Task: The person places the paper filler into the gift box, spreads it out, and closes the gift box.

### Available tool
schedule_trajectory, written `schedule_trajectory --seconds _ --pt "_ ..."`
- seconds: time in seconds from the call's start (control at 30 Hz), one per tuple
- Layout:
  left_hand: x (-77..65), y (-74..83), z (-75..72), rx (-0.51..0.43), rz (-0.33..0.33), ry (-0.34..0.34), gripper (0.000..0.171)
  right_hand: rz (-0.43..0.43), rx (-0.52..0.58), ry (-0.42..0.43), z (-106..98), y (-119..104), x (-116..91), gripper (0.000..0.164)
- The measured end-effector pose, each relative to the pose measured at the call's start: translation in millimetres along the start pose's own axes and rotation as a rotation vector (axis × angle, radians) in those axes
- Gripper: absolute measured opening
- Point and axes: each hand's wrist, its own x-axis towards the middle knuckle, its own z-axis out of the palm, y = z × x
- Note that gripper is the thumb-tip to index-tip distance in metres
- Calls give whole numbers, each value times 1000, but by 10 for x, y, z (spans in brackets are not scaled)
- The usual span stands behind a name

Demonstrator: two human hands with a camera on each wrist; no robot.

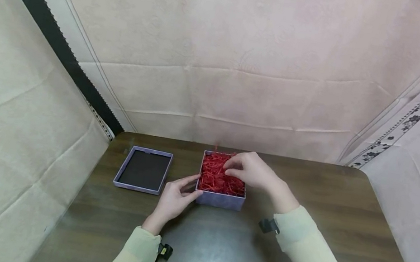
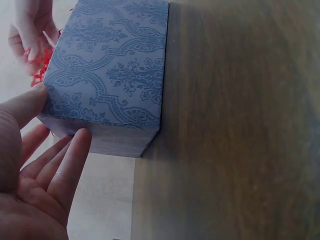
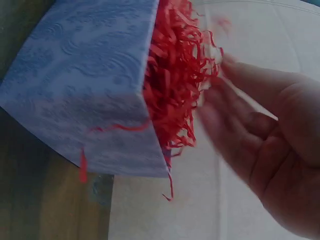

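A box (image 1: 220, 200) with a blue-purple damask pattern stands lidless near the table's back edge. Red shredded paper (image 1: 214, 173) fills it to the rim, and strands stick out over the edge in the right wrist view. My left hand (image 1: 175, 198) touches the box's near left corner, thumb at the rim and fairly straight fingers along the side (image 2: 100, 140). Over the filling, my right hand (image 1: 250, 170) pinches at the paper with thumb and fingertips, blurred in the right wrist view. A few red strands (image 3: 120, 127) hang or fall beside the box.
A matching box lid (image 1: 146, 169) lies to the left with its dark inside facing up. Both stand on a brown wooden table (image 1: 340, 243). Pale cloth hangs behind (image 1: 265, 66) and at both sides. Each sleeve carries a small black camera (image 1: 269, 225).
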Motion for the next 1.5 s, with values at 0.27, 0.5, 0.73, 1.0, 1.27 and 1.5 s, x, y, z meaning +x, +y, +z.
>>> schedule_trajectory --seconds 0.27,0.5,0.73,1.0,1.27,1.5 --pt "9 2 27 -1 6 1 49 54 -20 61 -7 43 -101 44" --pt "-2 -13 13 -14 15 4 49 48 -105 -47 152 69 3 93" --pt "-9 -39 20 -12 19 -2 49 51 -215 -184 314 70 96 81" --pt "-6 -25 -2 -7 20 -1 48 52 -393 -245 553 108 160 64" --pt "11 -19 2 -2 20 6 48 83 -410 -246 652 119 219 61" --pt "-6 -16 3 -15 17 6 48 106 -326 -283 523 52 169 66"
